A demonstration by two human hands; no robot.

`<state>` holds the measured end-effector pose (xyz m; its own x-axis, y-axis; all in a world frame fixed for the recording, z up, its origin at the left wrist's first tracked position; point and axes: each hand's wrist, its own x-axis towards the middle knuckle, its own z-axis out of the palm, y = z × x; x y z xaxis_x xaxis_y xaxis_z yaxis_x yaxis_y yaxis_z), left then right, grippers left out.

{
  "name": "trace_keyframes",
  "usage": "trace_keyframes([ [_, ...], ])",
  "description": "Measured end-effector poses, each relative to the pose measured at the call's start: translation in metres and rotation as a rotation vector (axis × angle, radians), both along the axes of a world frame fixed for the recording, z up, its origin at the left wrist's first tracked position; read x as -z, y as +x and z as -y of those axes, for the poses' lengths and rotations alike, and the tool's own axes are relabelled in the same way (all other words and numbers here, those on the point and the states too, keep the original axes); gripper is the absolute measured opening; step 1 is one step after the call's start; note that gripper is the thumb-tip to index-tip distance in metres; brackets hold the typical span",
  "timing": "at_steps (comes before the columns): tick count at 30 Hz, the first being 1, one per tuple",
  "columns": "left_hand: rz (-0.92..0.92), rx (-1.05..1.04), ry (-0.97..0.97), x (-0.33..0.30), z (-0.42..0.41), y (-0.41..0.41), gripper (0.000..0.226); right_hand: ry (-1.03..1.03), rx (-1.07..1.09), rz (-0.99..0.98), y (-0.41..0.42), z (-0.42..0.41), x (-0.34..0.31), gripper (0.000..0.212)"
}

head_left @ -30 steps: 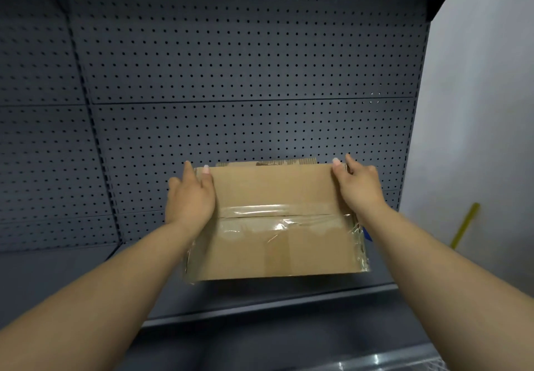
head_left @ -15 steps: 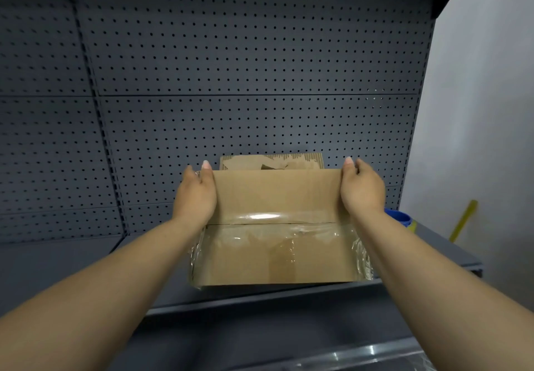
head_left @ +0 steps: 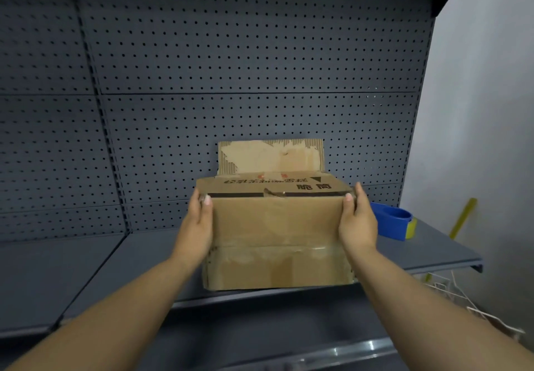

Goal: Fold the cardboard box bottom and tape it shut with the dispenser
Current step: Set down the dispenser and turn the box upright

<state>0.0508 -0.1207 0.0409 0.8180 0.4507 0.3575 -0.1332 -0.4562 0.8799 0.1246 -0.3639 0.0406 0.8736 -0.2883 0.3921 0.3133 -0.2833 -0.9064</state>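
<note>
A brown cardboard box is held over the grey shelf, its taped face toward me with clear tape across the lower half. A printed side shows on top, and a torn flap stands up behind. My left hand grips the box's left side and my right hand grips its right side, thumbs on the near face. A blue tape dispenser with a yellowish roll sits on the shelf just right of my right hand.
A dark pegboard wall rises behind the shelf. A pale wall closes the right side, with a yellow stick leaning on it. A white wire basket hangs below the shelf's right end.
The box has tipped forward and down: its taped face now faces me more squarely, the printed side and torn flap came into view. The dispenser is now fully visible.
</note>
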Motion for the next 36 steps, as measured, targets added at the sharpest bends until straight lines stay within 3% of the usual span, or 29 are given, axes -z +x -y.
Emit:
trace_keyframes([
  [13, 0.003, 0.005, -0.067, 0.008, 0.002, -0.003, 0.056, -0.002, 0.117, -0.008, -0.005, 0.002, -0.004, 0.043],
  [17, -0.035, -0.180, 0.007, -0.015, -0.007, 0.012, 0.063, -0.125, 0.139, -0.044, 0.010, 0.009, -0.026, 0.050],
  [20, -0.203, -0.253, 0.117, -0.039, -0.021, 0.030, 0.051, -0.280, 0.098, -0.205, 0.028, 0.014, -0.050, 0.051],
  [23, -0.390, -0.185, 0.032, -0.056, -0.028, 0.047, 0.036, -0.387, -0.015, -0.371, 0.050, 0.013, -0.070, 0.041],
  [27, -0.537, -0.093, 0.019, -0.066, -0.030, 0.062, 0.037, -0.362, -0.189, -0.540, 0.064, 0.012, -0.086, 0.034],
  [31, -0.552, 0.025, 0.003, -0.068, -0.023, 0.069, 0.033, -0.482, -0.238, -0.607, 0.067, 0.014, -0.090, 0.035],
  [36, -0.491, 0.031, -0.045, -0.074, -0.017, 0.057, 0.025, -0.571, -0.165, -0.574, 0.060, 0.012, -0.092, 0.053],
])
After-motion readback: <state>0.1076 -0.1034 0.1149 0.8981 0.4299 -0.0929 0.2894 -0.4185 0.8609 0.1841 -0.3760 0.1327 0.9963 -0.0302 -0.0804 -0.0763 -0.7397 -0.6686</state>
